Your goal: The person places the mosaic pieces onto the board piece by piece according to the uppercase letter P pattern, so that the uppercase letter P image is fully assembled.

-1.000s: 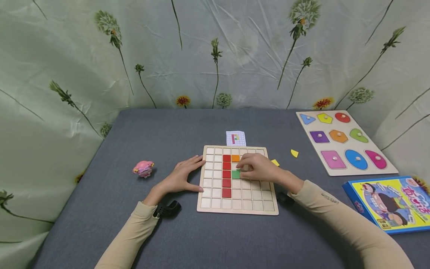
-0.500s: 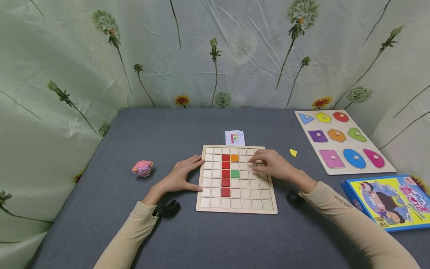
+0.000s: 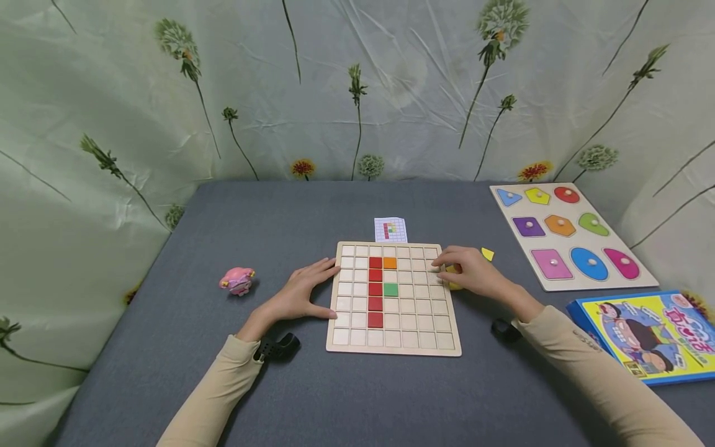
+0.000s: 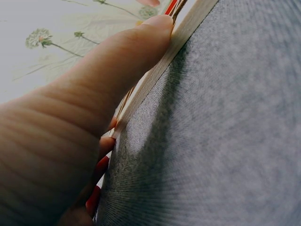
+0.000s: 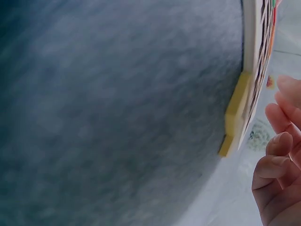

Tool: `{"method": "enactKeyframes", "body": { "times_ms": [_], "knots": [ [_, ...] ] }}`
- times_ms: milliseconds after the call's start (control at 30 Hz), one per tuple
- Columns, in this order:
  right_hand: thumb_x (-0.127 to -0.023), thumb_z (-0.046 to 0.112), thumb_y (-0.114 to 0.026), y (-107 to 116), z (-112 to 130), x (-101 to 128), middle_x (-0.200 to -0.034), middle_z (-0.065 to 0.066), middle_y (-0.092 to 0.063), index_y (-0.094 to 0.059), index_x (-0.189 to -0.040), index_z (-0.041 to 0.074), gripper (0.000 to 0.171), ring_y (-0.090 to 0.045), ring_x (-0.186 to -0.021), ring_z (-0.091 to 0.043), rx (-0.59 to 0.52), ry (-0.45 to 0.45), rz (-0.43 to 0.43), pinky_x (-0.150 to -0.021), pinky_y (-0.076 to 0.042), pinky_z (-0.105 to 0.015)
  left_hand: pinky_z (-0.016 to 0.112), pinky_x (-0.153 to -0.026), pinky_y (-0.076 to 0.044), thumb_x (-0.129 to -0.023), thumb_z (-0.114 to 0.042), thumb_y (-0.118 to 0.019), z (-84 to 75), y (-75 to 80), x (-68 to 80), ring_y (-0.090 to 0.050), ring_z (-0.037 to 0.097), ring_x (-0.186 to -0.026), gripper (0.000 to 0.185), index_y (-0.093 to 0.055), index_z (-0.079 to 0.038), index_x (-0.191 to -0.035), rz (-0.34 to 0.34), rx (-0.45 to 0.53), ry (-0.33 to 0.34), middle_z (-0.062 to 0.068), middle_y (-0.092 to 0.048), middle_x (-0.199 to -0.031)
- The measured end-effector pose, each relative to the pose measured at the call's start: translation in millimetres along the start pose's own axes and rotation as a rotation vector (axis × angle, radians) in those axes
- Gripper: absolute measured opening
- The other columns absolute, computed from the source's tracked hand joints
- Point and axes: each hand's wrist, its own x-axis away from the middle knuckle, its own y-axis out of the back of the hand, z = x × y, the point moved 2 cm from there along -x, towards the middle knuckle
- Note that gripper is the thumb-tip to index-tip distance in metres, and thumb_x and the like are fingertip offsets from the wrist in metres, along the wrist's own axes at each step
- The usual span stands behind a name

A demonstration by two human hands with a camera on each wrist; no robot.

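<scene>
My left hand (image 3: 310, 288) lies along the left side of a wooden grid board (image 3: 393, 344), thumb and fingertips touching its edge; the left wrist view shows the thumb (image 4: 136, 44) on the rim. Set in the grid are a column of several red tiles (image 3: 375, 289), an orange tile (image 3: 390, 263) and a green tile (image 3: 390, 290). My right hand (image 3: 472, 273) hovers at the right edge with loosely bent fingers and nothing visible between them. Below it a yellow piece (image 5: 238, 99) sits against the board, partly hidden by the hand in the head view. Another yellow piece (image 3: 488, 254) lies farther right.
A small pattern card (image 3: 390, 230) lies behind the board. At right are a knobbed shape puzzle (image 3: 530, 253) and a blue-and-yellow box (image 3: 650, 338). A pink toy figure (image 3: 237, 280) stands on the grey tabletop (image 3: 279, 217) at left.
My right hand has moved from the green tile rightward to the board's right edge, leaving that tile in its cell. The left hand has stayed at the left edge.
</scene>
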Motion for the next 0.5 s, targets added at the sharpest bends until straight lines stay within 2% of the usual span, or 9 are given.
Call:
{"method": "enactKeyframes", "body": {
  "times_ms": [133,500],
  "knots": [
    [-0.079,0.006,-0.07,2.2,-4.2,3.4,-0.091,-0.01,-0.068,-0.071,-0.098,0.003,0.019,-0.039,-0.058,-0.001,0.003,0.007,-0.031,-0.052,-0.034,-0.017,0.056,-0.108,-0.02,-0.068,-0.043,-0.078,-0.1,0.1,0.6,-0.021,0.029,-0.144,0.093,-0.034,-0.011,-0.144,-0.003,0.002,-0.002,0.009,-0.029,-0.153],
    [-0.079,0.01,-0.07,6.4,-14.3,10.6,-0.089,-0.007,-0.067,-0.071,-0.098,0.006,0.019,-0.037,-0.056,-0.001,0.062,-0.038,-0.02,-0.053,-0.031,-0.017,0.058,-0.106,-0.022,-0.069,-0.044,-0.077,-2.9,1.8,1.5,-0.023,0.033,-0.142,0.092,-0.036,-0.009,-0.143,-0.008,0.012,-0.017,0.012,-0.03,-0.152]
  ]
}}
